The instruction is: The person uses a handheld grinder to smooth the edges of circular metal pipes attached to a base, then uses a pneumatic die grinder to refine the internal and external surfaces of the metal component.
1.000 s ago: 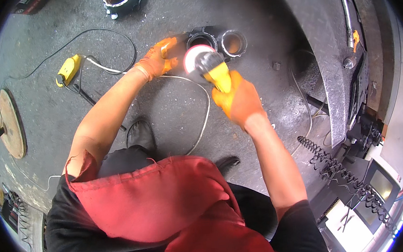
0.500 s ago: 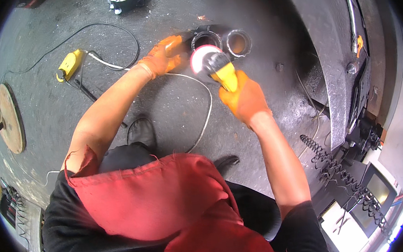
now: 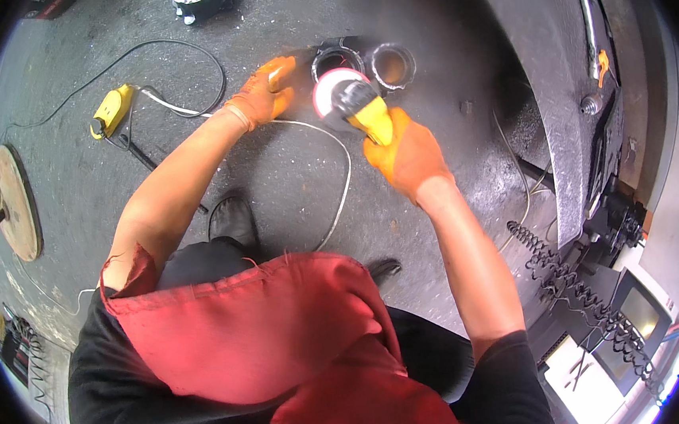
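Twin-ringed part [image 3: 367, 57], disc [image 3: 325, 91] at its near edge

Little has changed over the last second: the whole view has shifted slightly, but the yellow-and-black power tool [image 3: 374, 121] keeps its disc on, or just over, the near edge of the left ring [image 3: 315, 69]. A spark that showed beyond the twin-ringed part half a second ago is gone from that spot; a tiny red fleck now shows within the left ring's opening, perhaps another spark. I read this as steady grinding in one place, with the part lying still.

The part lies on the dark floor [image 3: 274, 185]. It is black, two rings side by side with rough, pale rims. The right ring [image 3: 409, 64] is uncovered and brownish inside; the left is darker and partly hidden by the disc. A dark blur hides the part's left end.

Of the hands, the right hand [image 3: 411, 154], on the part's near right side, is wrapped round the tool's yellow handle. The left hand [image 3: 264, 94], just left of the part, has its thumb and fingers parted toward it; I cannot tell whether it grips that end. Farther left of the part lies a yellow outlet block [image 3: 112, 110].
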The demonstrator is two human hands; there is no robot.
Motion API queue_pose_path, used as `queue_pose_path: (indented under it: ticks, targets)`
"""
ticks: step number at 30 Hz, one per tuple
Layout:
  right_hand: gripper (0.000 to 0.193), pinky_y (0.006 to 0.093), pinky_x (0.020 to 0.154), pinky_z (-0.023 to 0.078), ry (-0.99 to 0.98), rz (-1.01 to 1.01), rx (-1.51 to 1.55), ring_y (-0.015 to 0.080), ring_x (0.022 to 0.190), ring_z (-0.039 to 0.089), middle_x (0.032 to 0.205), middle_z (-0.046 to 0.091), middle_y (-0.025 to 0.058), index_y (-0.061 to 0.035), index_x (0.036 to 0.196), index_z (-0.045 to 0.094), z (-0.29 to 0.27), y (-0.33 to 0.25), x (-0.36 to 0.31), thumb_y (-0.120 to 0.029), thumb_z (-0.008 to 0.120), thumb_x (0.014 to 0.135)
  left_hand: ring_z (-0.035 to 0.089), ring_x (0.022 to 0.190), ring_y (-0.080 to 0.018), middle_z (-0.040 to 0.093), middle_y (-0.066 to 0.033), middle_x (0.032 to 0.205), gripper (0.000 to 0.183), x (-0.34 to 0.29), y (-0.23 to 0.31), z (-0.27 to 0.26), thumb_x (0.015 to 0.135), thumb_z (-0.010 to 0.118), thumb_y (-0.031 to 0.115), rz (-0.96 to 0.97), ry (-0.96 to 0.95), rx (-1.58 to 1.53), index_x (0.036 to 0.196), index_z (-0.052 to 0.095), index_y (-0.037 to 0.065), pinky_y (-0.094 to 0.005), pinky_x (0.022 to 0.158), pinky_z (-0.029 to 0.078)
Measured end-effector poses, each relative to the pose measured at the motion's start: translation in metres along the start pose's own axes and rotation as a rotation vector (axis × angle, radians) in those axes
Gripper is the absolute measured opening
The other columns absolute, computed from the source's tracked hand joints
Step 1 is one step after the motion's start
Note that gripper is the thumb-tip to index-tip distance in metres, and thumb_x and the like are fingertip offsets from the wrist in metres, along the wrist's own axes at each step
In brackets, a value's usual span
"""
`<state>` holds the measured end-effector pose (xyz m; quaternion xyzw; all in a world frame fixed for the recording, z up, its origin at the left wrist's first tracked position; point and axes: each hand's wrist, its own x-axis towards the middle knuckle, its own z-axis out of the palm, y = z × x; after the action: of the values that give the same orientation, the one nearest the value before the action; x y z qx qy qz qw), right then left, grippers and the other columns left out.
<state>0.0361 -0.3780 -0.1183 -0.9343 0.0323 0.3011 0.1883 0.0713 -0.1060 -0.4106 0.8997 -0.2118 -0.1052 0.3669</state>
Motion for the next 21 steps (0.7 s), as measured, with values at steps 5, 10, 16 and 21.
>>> queue_pose_path:
  ticks: [5,10,16,21]
  targets:
    - [0.044,0.0542,0.086,0.052,0.006,0.06,-0.04,0.0482,0.103,0.066,0.104,0.071,0.0279,-0.0015,0.116,0.061,-0.013,0.039,-0.011,-0.034,0.068,0.087,0.044,0.144,-0.0377,0.051,-0.022,0.151,0.061,0.01,0.05,-0.021,0.092,0.067,0.019,-0.024,0.035,-0.175,0.147,0.049,-0.001,-0.0456,0.123,0.031]
    - [0.043,0.0538,0.087,0.051,0.061,0.121,-0.083,0.0484,0.102,0.066,0.105,0.07,0.029,-0.0015,0.115,0.063,-0.034,0.072,-0.025,-0.032,0.069,0.085,0.045,0.143,-0.0374,0.053,-0.0219,0.149,0.062,0.001,0.051,-0.021,0.09,0.068,0.017,-0.004,0.06,-0.202,0.146,0.048,-0.002,-0.0444,0.123,0.031]
    - [0.042,0.0531,0.086,0.052,-0.006,-0.16,-0.206,0.0472,0.1,0.067,0.101,0.071,0.0277,-0.0024,0.112,0.063,-0.056,0.026,0.019,-0.033,0.069,0.085,0.042,0.146,-0.0337,0.048,-0.0194,0.153,0.064,0.009,0.05,-0.017,0.089,0.068,0.014,-0.048,0.026,-0.316,0.147,0.046,-0.001,-0.0419,0.125,0.028]
    - [0.042,0.0505,0.088,0.053,-0.179,-0.258,-0.329,0.0447,0.103,0.067,0.106,0.071,0.0254,-0.0041,0.114,0.063,-0.064,-0.02,0.063,-0.033,0.07,0.085,0.051,0.136,-0.0322,0.057,-0.0178,0.141,0.05,0.008,0.043,-0.006,0.091,0.066,0.014,-0.056,0.115,-0.359,0.138,0.055,0.004,-0.0413,0.117,0.039]
